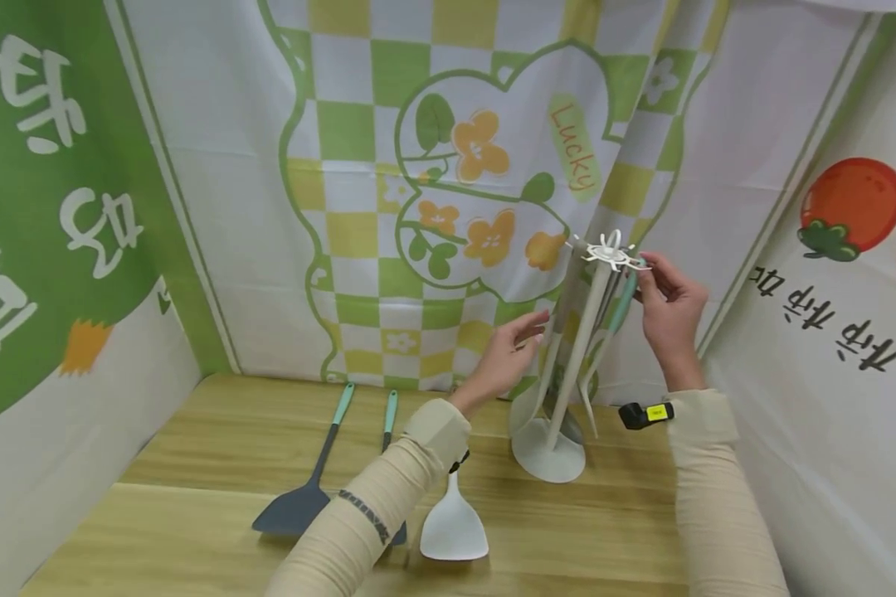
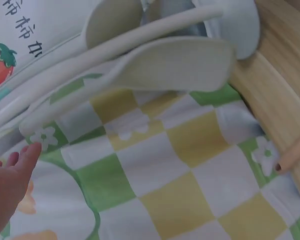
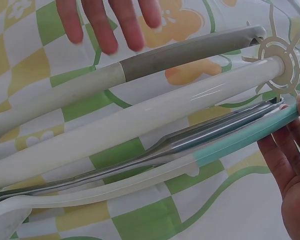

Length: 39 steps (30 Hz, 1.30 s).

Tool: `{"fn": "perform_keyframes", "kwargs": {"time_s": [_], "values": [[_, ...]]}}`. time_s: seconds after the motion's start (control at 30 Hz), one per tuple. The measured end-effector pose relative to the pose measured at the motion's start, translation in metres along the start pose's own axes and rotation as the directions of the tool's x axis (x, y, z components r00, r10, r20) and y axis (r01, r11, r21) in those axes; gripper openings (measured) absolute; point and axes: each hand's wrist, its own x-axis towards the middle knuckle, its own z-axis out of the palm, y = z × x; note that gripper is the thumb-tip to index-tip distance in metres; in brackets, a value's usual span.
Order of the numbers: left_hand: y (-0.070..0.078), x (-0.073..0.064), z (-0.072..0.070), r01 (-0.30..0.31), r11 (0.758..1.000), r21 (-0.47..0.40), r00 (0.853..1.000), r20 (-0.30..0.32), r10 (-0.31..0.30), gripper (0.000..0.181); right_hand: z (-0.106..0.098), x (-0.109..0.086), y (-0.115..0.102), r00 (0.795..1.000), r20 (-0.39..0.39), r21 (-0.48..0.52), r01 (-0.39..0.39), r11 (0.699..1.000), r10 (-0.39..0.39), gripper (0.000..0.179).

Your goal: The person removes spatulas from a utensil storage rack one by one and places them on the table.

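Note:
My right hand [image 1: 672,307] pinches the top of the mint-green handle [image 3: 245,137] of a white cooking utensil, right at the hooked top ring [image 1: 611,251] of a white utensil stand [image 3: 140,117]. The utensil hangs down along the stand's right side, its head low near the base. My left hand [image 1: 504,356] is left of the stand with its fingers loosely extended, holding nothing. Between the hands, a grey-handled utensil [image 3: 175,57] with a pale, broad head [image 2: 185,62] and a shiny metal utensil [image 3: 215,127] hang from the ring.
On the wooden table [image 1: 187,481] lie a dark spatula [image 1: 294,510] with a mint handle, another mint-handled utensil [image 1: 391,414] partly hidden by my left forearm, and a white turner [image 1: 454,531]. A checkered curtain [image 1: 351,240] hangs close behind the stand; printed cloth walls flank both sides.

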Motion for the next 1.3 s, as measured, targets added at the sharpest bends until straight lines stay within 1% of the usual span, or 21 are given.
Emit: {"fn": "perform_keyframes", "kwargs": {"time_s": [0.1, 0.2, 0.3, 0.37, 0.43, 0.57, 0.7, 0.8, 1.0, 1.3], "values": [[0.001, 0.003, 0.008, 0.028, 0.999, 0.017, 1.000, 0.001, -0.028, 0.054, 0.001, 0.000, -0.001, 1.000, 0.005, 0.003, 0.007, 1.000, -0.007, 0.024], [0.001, 0.007, 0.015, 0.048, 0.999, 0.007, 0.999, -0.018, -0.048, 0.062, 0.001, 0.001, -0.002, 1.000, 0.001, 0.000, 0.009, 1.000, -0.009, 0.024], [0.001, 0.011, 0.019, 0.030, 0.999, -0.041, 0.998, -0.062, -0.033, 0.065, 0.002, 0.001, -0.002, 1.000, -0.002, 0.007, 0.006, 1.000, -0.006, 0.024], [0.001, 0.013, 0.021, 0.011, 0.998, -0.060, 0.996, -0.083, -0.015, 0.065, 0.002, 0.001, -0.002, 1.000, 0.000, 0.018, 0.005, 1.000, -0.005, 0.024], [0.002, 0.015, 0.022, -0.001, 0.998, -0.069, 0.996, -0.090, -0.005, 0.064, 0.002, 0.001, -0.001, 1.000, 0.005, 0.030, 0.005, 1.000, -0.005, 0.024], [0.004, 0.018, 0.023, -0.009, 0.998, -0.066, 0.995, -0.100, 0.002, 0.058, 0.002, 0.001, 0.000, 1.000, 0.011, 0.038, 0.006, 0.999, -0.006, 0.024], [0.003, 0.020, 0.024, 0.001, 0.998, -0.058, 0.994, -0.106, -0.008, 0.052, 0.001, 0.001, 0.001, 1.000, 0.016, 0.014, 0.015, 1.000, -0.015, 0.024], [0.004, 0.021, 0.024, 0.003, 0.998, -0.057, 0.994, -0.108, -0.009, 0.051, 0.001, 0.001, 0.001, 1.000, 0.016, 0.005, 0.017, 1.000, -0.017, 0.024], [0.004, 0.022, 0.025, -0.052, 0.997, -0.054, 0.987, -0.156, 0.043, 0.049, 0.001, 0.001, 0.000, 1.000, 0.017, 0.010, 0.023, 1.000, -0.023, 0.024], [0.009, 0.020, 0.025, -0.039, 0.998, -0.047, 0.987, -0.160, 0.031, 0.050, -0.001, -0.001, 0.002, 1.000, 0.010, 0.005, 0.005, 1.000, -0.005, 0.023]]}}
